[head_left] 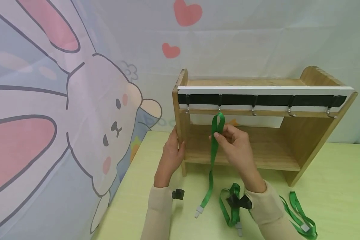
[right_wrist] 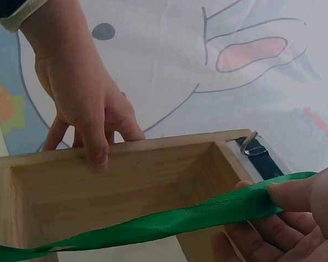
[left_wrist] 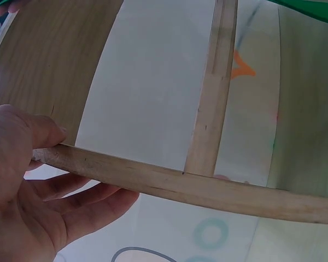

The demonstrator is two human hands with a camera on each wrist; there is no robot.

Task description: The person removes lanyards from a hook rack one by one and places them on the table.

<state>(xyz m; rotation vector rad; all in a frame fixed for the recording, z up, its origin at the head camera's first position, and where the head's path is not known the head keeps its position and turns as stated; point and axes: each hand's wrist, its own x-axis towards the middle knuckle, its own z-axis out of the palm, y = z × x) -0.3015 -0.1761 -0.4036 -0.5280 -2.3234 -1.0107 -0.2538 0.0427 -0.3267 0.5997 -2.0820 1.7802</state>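
A small wooden shelf [head_left: 310, 140] carries a row of metal hooks along its front top edge. My left hand [head_left: 171, 153] holds the shelf's left side panel [left_wrist: 153, 177], thumb on the inner face and fingers on the outer one. Between thumb and fingers, my right hand [head_left: 237, 143] pinches a green lanyard [head_left: 213, 150] near its looped top end. That loop is right at the second hook [head_left: 219, 104] from the left; whether it is around the hook I cannot tell. The lanyard's strap hangs down to a whitish plastic clip [head_left: 199, 210].
Two more green lanyards lie on the pale green table [head_left: 132, 200]: a bundled lanyard [head_left: 234, 213] below my right wrist and a looped lanyard [head_left: 303, 213] farther right. Behind the shelf hangs a cloth backdrop [head_left: 243, 43] with a cartoon rabbit. Other hooks [head_left: 291, 108] line the black strip.
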